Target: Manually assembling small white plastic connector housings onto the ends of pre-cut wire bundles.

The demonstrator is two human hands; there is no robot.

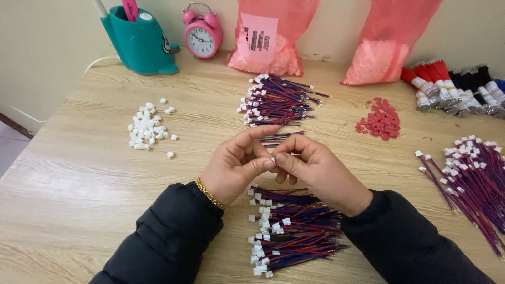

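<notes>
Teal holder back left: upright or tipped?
Upright. The teal holder stands on its base on the table, a pink item sticking up from it.

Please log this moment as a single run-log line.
left hand: pinching small connector | right hand: pinching same connector | below hands: wire pile | left of hands: loose white connectors

A home table turned piecework bench, pink alarm clock and teal pen holder at the wooden tabletop's far edge against a plain wall, pink bags of parts beside them, bundled wire leads in heaps, loose white connectors toward the left edge
</notes>
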